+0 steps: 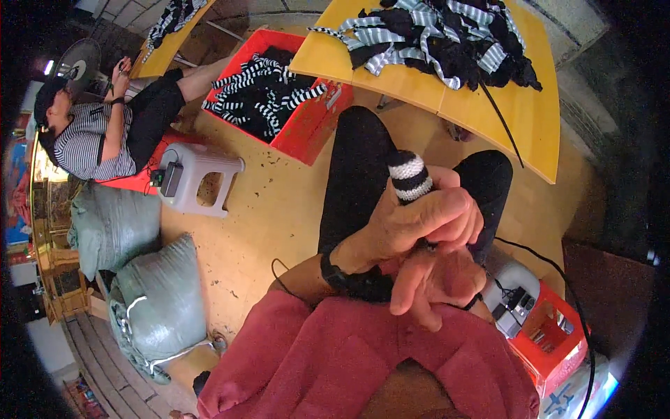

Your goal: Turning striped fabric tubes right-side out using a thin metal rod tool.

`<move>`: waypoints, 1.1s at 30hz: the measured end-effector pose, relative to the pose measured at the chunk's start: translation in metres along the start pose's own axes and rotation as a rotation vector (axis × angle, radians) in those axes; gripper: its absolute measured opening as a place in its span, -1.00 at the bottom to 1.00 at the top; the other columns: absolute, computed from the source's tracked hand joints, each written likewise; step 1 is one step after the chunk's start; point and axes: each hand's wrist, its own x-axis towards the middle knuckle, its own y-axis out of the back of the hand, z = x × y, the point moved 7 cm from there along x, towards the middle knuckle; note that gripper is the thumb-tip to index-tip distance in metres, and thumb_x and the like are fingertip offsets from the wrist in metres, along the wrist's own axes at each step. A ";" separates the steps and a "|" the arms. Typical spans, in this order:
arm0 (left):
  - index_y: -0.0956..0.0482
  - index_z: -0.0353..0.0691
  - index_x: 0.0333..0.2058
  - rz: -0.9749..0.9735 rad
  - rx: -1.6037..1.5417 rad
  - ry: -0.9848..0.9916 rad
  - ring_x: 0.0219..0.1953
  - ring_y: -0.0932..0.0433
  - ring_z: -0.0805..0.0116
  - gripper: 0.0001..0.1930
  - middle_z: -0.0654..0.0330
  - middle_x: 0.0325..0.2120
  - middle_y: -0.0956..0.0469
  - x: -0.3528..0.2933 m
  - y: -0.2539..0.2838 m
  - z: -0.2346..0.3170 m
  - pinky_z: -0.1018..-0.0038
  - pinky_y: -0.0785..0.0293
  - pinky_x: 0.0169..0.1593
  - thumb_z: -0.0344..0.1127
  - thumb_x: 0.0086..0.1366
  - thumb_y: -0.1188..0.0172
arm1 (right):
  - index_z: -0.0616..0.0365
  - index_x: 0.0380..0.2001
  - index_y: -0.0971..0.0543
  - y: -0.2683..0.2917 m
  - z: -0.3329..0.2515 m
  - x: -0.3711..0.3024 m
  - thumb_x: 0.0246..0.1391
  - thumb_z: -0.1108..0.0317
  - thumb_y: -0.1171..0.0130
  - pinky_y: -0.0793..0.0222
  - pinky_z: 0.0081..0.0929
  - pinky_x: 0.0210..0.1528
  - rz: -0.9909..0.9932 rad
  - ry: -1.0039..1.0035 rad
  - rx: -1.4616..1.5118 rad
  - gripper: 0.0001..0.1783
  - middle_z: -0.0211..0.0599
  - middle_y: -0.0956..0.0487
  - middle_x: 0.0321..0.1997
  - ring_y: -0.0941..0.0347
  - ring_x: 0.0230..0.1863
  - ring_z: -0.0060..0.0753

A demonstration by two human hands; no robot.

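Observation:
Above my lap, my left hand is closed around a small knitted tube with black and white stripes. Its rounded black tip points up past the fingers and the thumb lies across it. Directly below, my right hand meets the left one. Two of its fingers hang down apart, while the others curl toward a small dark bit between the hands. What those curled fingers grip is mostly hidden. Both wrists wear dark bands, and a reddish garment covers my lap beneath them.
Ahead, a yellow table bears a heap of striped and black knitwear. Left of it stands a red crate of similar pieces. A person sits far left near a grey stool and stuffed sacks. A black cable runs at right.

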 end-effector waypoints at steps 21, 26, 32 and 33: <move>-0.28 -0.12 -0.60 0.475 -0.444 -0.046 -0.62 -0.18 0.46 -0.70 0.36 -0.70 -0.15 0.011 0.116 0.027 0.41 -0.25 -0.38 -0.14 0.24 -0.06 | 0.23 -0.36 -0.55 0.101 -0.128 -0.084 -0.06 0.44 -0.15 -0.38 -0.44 -0.34 1.495 0.641 -2.030 -0.85 -0.12 -0.55 -0.40 -0.50 -0.39 -0.27; -0.39 -0.20 -0.45 0.480 -0.414 -0.077 -0.45 -0.30 0.30 -0.87 0.22 -0.59 -0.29 0.013 0.113 0.028 0.30 -0.30 -0.21 -0.28 0.19 -0.04 | 0.11 -0.47 -0.55 0.149 -0.174 -0.099 -0.13 0.38 -0.13 -0.37 -0.32 -0.38 1.694 0.413 -2.415 -0.91 -0.13 -0.51 -0.45 -0.45 -0.35 -0.07; -0.42 -0.22 -0.42 0.543 -0.349 -0.105 -0.37 -0.42 0.23 -0.77 0.15 -0.51 -0.42 0.009 0.130 0.033 0.24 -0.38 -0.18 -0.18 0.27 0.03 | 0.21 -0.43 -0.53 0.164 -0.163 -0.128 -0.02 0.33 -0.05 -0.34 -0.22 -0.32 1.897 0.196 -2.254 -0.83 -0.06 -0.52 -0.41 -0.45 -0.35 -0.03; -0.42 -0.22 -0.42 0.553 -0.342 -0.112 -0.37 -0.42 0.23 -0.77 0.15 -0.51 -0.42 0.007 0.131 0.035 0.24 -0.38 -0.18 -0.18 0.27 0.03 | 0.22 -0.44 -0.51 0.162 -0.156 -0.133 0.03 0.32 0.00 -0.34 -0.22 -0.30 1.920 0.117 -2.175 -0.81 -0.01 -0.51 -0.38 -0.44 -0.34 0.01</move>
